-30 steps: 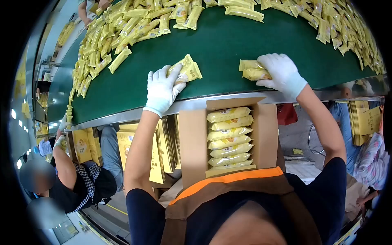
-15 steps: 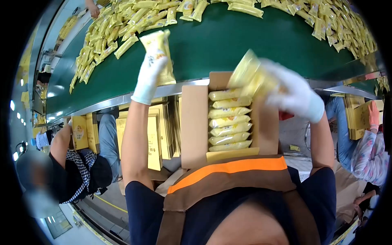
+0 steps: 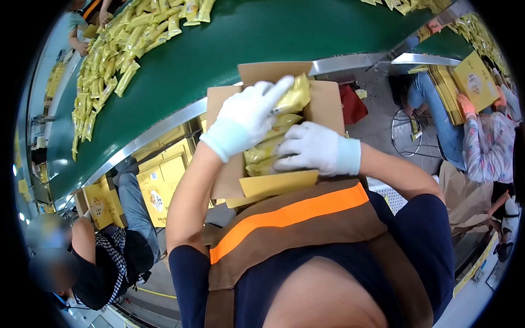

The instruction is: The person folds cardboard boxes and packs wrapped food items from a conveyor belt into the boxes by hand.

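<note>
A cardboard box (image 3: 328, 109) with its flaps folded out stands in front of my body, holding a row of yellow snack packets (image 3: 262, 151). My left hand (image 3: 246, 112), in a white glove, reaches over the box's left side and grips a tilted yellow packet (image 3: 297, 95) at the far end. Its index finger stretches along that packet. From the right, my gloved right hand (image 3: 311, 147) lies across the row, fingers extended over the packets, touching them. Both hands hide part of the row.
Beyond the box runs a green conveyor belt (image 3: 235, 41) with a metal edge, heaped with packets (image 3: 109, 60) at left. Yellow cartons (image 3: 161, 186) stand left. Co-workers sit on both sides; the right one's gloved hands hold a yellow carton (image 3: 474, 82). A stool (image 3: 407, 134) stands right.
Both hands have come down from over the belt and box into the box, bringing yellow packets. My right hand now rests on the row. The view has turned, shifting the box leftward.
</note>
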`<action>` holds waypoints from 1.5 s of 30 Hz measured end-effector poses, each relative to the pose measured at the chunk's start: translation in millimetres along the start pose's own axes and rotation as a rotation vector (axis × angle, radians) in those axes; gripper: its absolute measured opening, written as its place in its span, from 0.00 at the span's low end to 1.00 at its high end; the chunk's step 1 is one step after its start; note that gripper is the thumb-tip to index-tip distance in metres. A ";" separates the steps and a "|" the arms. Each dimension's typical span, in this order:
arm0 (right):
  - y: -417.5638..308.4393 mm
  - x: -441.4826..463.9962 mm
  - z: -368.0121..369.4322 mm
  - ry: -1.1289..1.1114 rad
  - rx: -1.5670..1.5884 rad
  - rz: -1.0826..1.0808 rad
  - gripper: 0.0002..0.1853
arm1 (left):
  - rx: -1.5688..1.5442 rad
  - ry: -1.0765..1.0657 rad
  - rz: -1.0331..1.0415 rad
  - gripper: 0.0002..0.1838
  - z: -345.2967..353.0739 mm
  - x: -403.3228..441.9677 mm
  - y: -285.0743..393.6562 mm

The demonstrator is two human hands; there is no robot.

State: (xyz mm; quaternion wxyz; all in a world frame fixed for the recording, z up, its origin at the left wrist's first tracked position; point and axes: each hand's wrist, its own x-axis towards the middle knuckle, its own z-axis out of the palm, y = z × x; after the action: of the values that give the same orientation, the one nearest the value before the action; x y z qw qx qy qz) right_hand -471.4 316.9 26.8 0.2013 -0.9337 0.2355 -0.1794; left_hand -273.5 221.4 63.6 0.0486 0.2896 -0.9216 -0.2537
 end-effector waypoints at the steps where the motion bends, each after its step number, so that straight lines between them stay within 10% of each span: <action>1: -4.2 -0.2 6.4 -0.015 -0.023 0.020 0.23 | 0.168 -0.119 -0.039 0.39 17.7 6.4 -4.0; 11: 4.8 -14.9 -41.3 0.086 0.059 0.091 0.21 | 0.495 0.132 -0.011 0.37 44.5 -25.6 8.0; 17: 53.7 11.9 -54.5 -0.564 -0.439 -0.114 0.13 | 0.416 0.182 0.191 0.33 44.6 -21.4 -21.4; 23: 50.9 -5.9 -20.1 -0.116 -0.172 -0.068 0.13 | -0.630 0.526 -0.164 0.25 21.8 -56.1 -57.1; 28: -36.4 47.7 -125.2 -0.059 -0.351 -0.021 0.13 | -1.325 0.359 -0.225 0.30 7.0 -115.3 -121.8; 31: -63.3 80.1 -216.9 0.079 -0.577 -0.068 0.13 | -1.137 0.284 -0.468 0.29 54.5 -117.7 -132.8; 33: -66.2 112.8 -282.5 0.191 -0.680 -0.028 0.14 | -0.262 0.429 -0.304 0.28 135.5 -109.2 -143.9; 37: -49.7 192.5 -410.0 0.544 -0.921 0.092 0.13 | 0.324 0.617 -0.529 0.31 176.1 -94.8 -81.3; 39: -73.6 250.1 -426.0 0.719 -1.029 0.468 0.20 | 0.223 0.636 -0.535 0.30 172.8 -95.4 -83.4; 45: 31.2 369.9 -514.7 0.761 -1.154 0.370 0.22 | 0.102 0.632 -0.470 0.29 160.3 -98.0 -98.9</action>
State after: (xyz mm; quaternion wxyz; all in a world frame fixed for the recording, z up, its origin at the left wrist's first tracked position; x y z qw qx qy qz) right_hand -399.1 -47.7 541.2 -0.3938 -0.7085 0.5014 -0.3025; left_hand -179.9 277.1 -118.8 0.2561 0.5585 -0.7813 -0.1100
